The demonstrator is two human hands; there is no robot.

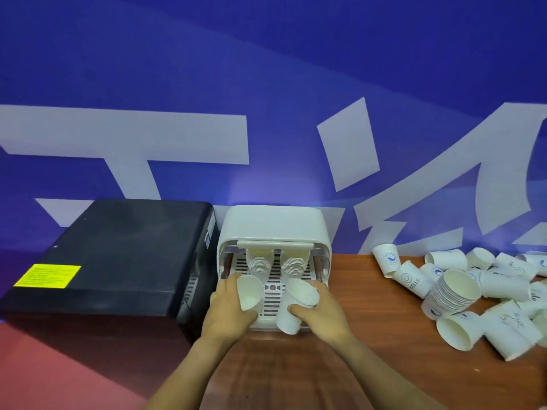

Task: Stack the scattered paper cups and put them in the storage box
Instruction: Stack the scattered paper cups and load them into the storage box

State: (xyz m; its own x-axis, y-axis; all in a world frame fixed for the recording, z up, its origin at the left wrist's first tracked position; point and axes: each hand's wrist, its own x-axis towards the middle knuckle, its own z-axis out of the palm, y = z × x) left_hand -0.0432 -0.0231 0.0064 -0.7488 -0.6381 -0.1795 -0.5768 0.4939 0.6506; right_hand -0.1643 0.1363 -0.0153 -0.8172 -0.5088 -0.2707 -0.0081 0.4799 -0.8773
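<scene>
**Both hands at the storage box, a cup in each**

The left hand (228,306) curls its fingers round a paper cup (249,292) over the white storage box (273,223); the right hand (318,309) grips a short cup stack (296,303) at the box's near edge (two stacks already lie inside); scattered cups (461,288) sit well right on the wooden table (355,365); a black case (118,250) stands just left of the box.

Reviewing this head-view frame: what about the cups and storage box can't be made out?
- Storage box interior, head view: its raised lid hides how deep the two stacks run.
- Cup pile: cut off by the right edge, so no count.
- Left hand: fingers hidden behind its cup.
- Yellow label: text too small.
</scene>
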